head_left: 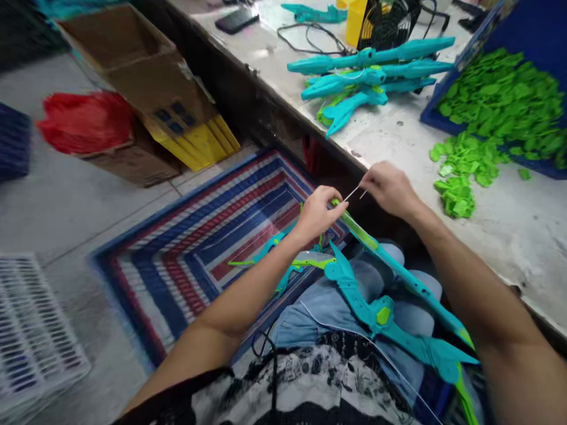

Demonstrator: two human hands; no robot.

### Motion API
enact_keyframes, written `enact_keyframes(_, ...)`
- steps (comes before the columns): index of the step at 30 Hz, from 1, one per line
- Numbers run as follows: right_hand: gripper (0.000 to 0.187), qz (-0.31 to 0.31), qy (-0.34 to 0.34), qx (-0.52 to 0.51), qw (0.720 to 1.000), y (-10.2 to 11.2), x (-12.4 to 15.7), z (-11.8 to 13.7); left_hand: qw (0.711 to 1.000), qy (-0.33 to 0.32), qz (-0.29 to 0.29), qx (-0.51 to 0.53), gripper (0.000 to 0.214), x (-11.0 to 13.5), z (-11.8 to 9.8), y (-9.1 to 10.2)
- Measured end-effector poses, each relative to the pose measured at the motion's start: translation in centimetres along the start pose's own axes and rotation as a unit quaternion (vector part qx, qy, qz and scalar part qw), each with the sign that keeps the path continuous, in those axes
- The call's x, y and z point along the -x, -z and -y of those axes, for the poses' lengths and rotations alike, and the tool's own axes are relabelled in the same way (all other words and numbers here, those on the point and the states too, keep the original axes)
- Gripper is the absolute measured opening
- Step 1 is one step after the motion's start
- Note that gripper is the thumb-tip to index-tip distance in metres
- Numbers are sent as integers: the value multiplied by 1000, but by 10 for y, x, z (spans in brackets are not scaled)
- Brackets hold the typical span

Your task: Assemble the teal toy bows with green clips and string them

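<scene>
My left hand (pixel 319 211) is closed around the green tip of a long teal and green plastic toy bow part (pixel 396 265), which slants across my lap. A white string (pixel 352 193) stretches from that tip to my right hand (pixel 390 188), whose fingers pinch it, a short end sticking out below. Under the long part, a teal toy bow (pixel 381 316) with green limbs rests on my knees. A loose white string (pixel 339 326) runs over my jeans.
On the table (pixel 398 139) to the right lie several stacked teal bow parts (pixel 372 74), a phone (pixel 237 20) and loose green pieces (pixel 458 198) beside a blue bin (pixel 432 115). A cardboard box (pixel 150 77), red bag (pixel 86 121), white crate (pixel 39 330) and striped mat (pixel 177 254) occupy the floor.
</scene>
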State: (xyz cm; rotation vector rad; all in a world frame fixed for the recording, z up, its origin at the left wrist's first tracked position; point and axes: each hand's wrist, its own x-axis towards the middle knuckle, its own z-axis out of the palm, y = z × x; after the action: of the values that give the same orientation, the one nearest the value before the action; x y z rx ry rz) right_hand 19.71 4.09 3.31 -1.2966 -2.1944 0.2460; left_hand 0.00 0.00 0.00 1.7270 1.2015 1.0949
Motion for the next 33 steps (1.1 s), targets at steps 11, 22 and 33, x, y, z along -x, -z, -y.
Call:
enact_keyframes(11, 8, -211, -90, -218, 949, -29, 38, 90, 915, 214, 131, 317, 24, -22, -17, 8)
enact_keyframes(22, 11, -318, -233, -309, 866, -65, 39, 87, 931, 204, -4, 302, 2, -9, -35, 16)
enact_keyframes(33, 24, -272, -164, -295, 901, -67, 33, 89, 873, 299, 30, 384, 6, -9, -39, 17)
